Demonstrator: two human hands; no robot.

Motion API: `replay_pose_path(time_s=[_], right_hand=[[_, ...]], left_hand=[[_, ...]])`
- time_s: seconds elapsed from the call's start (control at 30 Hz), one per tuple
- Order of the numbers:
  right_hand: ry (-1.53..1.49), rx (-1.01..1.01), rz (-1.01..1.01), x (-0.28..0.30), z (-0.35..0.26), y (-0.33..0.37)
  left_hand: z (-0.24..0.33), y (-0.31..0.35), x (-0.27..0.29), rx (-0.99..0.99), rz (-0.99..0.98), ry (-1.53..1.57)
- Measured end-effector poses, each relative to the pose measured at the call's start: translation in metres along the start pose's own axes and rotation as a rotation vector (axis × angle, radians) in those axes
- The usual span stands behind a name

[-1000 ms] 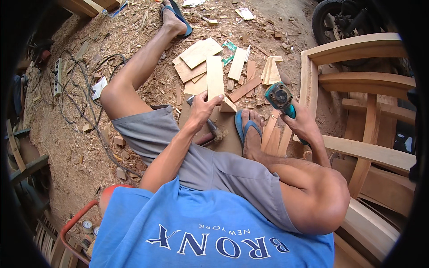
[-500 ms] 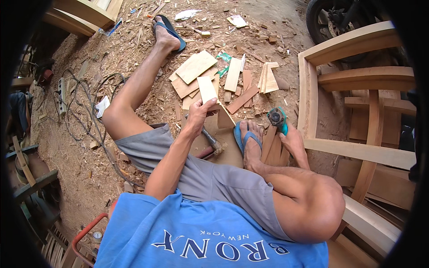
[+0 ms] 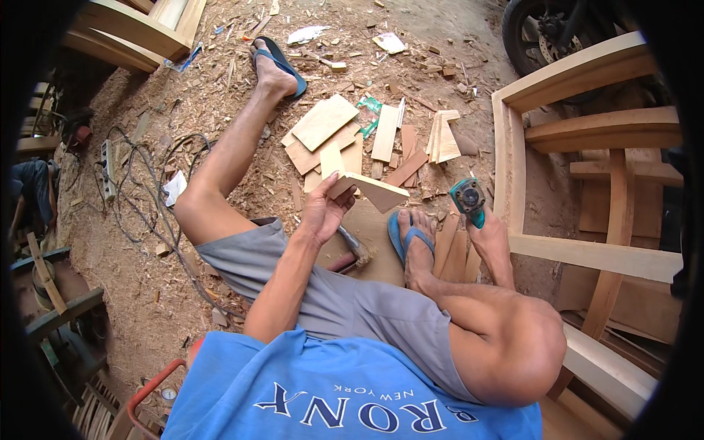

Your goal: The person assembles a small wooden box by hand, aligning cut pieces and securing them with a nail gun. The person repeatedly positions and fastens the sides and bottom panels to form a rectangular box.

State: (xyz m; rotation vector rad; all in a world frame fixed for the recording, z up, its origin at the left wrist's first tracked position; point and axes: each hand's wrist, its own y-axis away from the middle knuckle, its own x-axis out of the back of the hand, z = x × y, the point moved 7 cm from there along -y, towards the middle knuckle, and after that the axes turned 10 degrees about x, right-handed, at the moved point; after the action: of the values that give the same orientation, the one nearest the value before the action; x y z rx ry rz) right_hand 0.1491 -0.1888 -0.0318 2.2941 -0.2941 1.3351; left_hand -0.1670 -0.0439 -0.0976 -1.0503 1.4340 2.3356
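In my left hand [image 3: 323, 211] is a pale wooden piece of joined thin boards [image 3: 375, 192], pinched at its left end between thumb and fingers. It points to the right and looks angled, with a dark face below its pale edge. My right hand [image 3: 490, 233] grips a teal hand-held power tool [image 3: 468, 195] with a square black head; its exact kind is unclear. The tool is held right of the wooden piece, apart from it. Between my legs, a hammer-like tool [image 3: 355, 247] lies on a brown board [image 3: 374, 226], near my sandalled right foot [image 3: 414, 238].
Thin wood offcuts [image 3: 326, 121] lie piled ahead, with shavings all around. A wooden frame [image 3: 510, 176] stands at the right, before a motorbike wheel [image 3: 539, 37]. Cables [image 3: 150, 209] and a power strip [image 3: 108, 170] lie left. A red tube handle [image 3: 143, 396] rises at lower left.
My left hand has turned the wooden piece from pointing away to pointing rightward. The power tool in my right hand has shifted slightly right and tilted.
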Motion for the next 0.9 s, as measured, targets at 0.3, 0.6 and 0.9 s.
replay_pose_path(time_s=[0.3,0.6,0.9], right_hand=[[0.095,0.022,0.004,-0.015,-0.009,0.013],[0.208,-0.001,-0.047,-0.058,0.006,0.038],[-0.407,0.128,0.272,0.027,-0.03,-0.01]], left_hand=[[0.025,0.004,-0.033,0.029,-0.013,0.309],[0.026,0.002,-0.09,0.118,-0.059,0.383],[0.027,-0.01,-0.11,0.02,-0.049,0.135]])
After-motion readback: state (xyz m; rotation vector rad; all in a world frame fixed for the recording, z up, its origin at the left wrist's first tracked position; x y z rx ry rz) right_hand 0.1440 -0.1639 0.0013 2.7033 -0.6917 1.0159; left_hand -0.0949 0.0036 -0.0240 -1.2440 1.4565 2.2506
